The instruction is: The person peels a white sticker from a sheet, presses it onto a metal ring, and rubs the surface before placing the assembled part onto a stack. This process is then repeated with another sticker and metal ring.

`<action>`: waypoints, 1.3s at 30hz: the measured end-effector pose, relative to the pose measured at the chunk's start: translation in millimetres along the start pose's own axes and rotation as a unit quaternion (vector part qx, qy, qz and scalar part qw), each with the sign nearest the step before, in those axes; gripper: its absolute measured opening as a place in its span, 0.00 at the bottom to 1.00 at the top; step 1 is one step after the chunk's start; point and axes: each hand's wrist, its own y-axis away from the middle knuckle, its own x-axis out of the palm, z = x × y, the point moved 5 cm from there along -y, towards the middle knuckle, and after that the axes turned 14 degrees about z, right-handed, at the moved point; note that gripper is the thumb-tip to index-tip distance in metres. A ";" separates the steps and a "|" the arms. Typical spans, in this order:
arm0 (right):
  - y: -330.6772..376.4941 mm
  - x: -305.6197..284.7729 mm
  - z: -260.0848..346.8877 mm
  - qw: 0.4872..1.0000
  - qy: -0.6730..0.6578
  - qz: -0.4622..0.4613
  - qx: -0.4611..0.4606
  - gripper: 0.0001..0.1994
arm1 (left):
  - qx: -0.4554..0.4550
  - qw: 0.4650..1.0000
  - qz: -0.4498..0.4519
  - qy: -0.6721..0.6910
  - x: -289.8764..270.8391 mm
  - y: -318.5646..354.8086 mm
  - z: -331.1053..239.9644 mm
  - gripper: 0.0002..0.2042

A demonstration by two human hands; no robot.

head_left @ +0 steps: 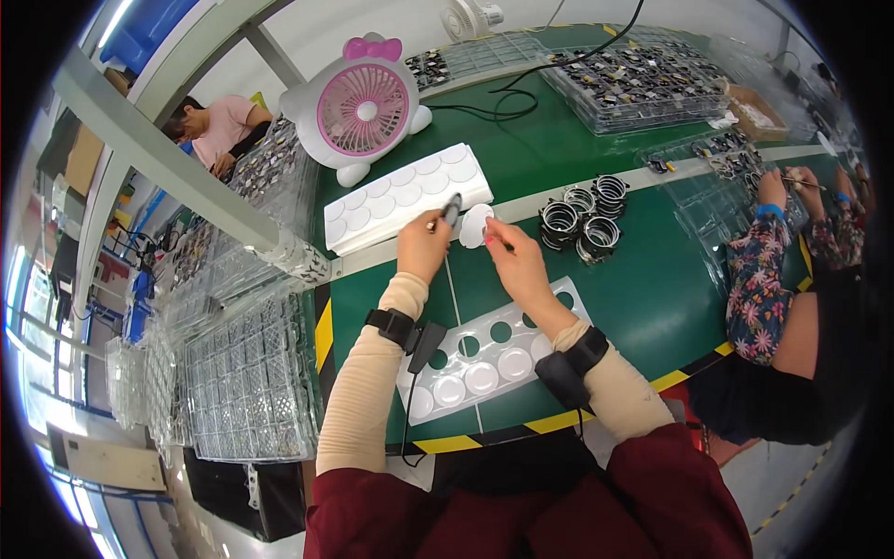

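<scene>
Left hand [421,244] gripping dark, perhaps metal tool [452,209], right hand [515,256] pinching round white disc [475,225]

Matt green mat covers the desk [521,168]; white tray [400,197] looks smooth plastic; coiled rings [596,238] gleam like glossy metal.

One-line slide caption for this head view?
Left hand holds a small dark tool against a white round disc held by right hand, above a white holed tray.
</scene>
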 end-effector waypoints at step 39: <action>62.4 34.2 45.9 0.922 0.330 0.154 -0.129 0.14 | -0.068 0.970 0.080 0.221 -35.9 150.6 41.9 0.15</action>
